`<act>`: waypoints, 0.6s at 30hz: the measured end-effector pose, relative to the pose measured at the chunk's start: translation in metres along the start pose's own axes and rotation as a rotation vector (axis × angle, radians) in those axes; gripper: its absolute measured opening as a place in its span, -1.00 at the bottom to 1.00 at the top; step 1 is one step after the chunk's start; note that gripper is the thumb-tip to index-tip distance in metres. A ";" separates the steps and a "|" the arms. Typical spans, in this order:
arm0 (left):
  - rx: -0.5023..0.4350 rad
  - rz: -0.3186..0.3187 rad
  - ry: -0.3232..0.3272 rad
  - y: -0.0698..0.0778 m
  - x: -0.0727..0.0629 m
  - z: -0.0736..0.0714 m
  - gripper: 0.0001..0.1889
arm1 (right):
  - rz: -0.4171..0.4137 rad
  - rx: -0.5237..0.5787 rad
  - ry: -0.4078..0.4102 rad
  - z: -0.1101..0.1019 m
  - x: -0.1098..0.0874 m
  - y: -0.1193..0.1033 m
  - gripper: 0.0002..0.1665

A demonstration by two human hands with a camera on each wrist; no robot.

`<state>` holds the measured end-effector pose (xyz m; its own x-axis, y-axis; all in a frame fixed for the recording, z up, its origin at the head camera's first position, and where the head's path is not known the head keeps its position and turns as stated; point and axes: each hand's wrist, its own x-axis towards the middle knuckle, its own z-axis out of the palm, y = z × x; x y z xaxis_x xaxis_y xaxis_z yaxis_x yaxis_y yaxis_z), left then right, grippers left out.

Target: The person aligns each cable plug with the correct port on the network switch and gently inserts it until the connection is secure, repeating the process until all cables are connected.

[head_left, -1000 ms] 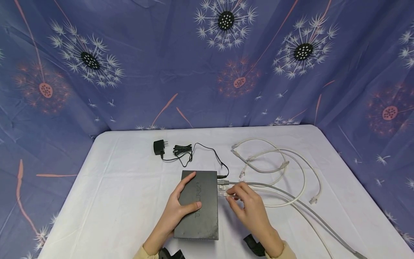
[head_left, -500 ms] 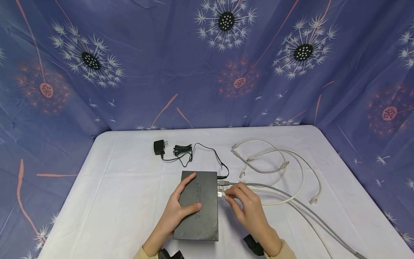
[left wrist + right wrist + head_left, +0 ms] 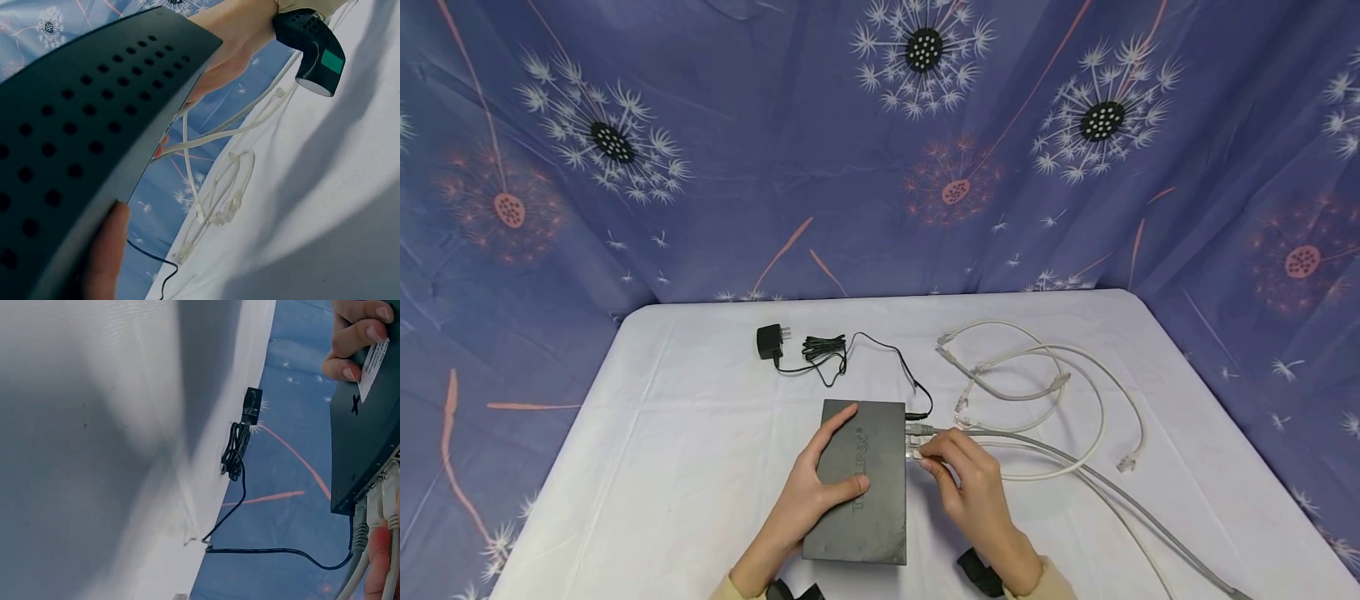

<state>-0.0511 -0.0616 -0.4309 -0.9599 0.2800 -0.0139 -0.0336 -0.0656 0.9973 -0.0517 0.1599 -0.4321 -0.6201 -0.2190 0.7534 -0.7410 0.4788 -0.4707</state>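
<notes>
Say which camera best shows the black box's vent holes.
The left wrist view: the vent holes face it up close. The head view shows the top of the black box, the right wrist view its labelled underside; neither shows holes.

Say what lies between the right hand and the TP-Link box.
An Ethernet plug, pinched by the right hand at the port side of the TP-Link box; the head view shows it.

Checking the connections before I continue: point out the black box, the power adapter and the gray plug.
Black box (image 3: 885, 496): head view, top face.
Power adapter (image 3: 768, 342): head view, black body.
Gray plug (image 3: 360, 534): right wrist view, ribbed sleeve.
</notes>
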 end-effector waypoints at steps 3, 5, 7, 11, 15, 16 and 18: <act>0.006 0.000 0.004 0.000 -0.001 0.001 -0.18 | 0.011 -0.002 0.010 0.001 -0.001 0.000 -0.83; 0.014 0.002 0.005 0.000 -0.001 0.001 -0.18 | 0.018 0.002 0.013 0.002 -0.002 -0.001 -0.82; 0.021 0.002 0.004 -0.001 -0.001 0.001 -0.18 | 0.019 0.010 0.021 0.002 -0.002 -0.001 -0.90; 0.034 0.000 -0.001 -0.002 -0.002 0.000 -0.19 | 0.018 0.022 0.029 0.004 -0.004 -0.001 -0.87; 0.041 0.003 -0.008 -0.002 -0.002 0.000 -0.19 | 0.023 0.020 0.032 0.005 -0.005 -0.001 -0.81; 0.043 0.004 -0.010 -0.002 -0.002 0.000 -0.19 | 0.023 0.020 0.033 0.005 -0.005 -0.001 -0.82; 0.049 0.006 -0.011 -0.002 -0.002 0.000 -0.19 | 0.028 0.019 0.034 0.005 -0.005 -0.002 -0.85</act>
<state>-0.0493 -0.0624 -0.4331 -0.9569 0.2903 -0.0078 -0.0143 -0.0201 0.9997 -0.0486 0.1558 -0.4379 -0.6319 -0.1763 0.7547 -0.7282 0.4685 -0.5002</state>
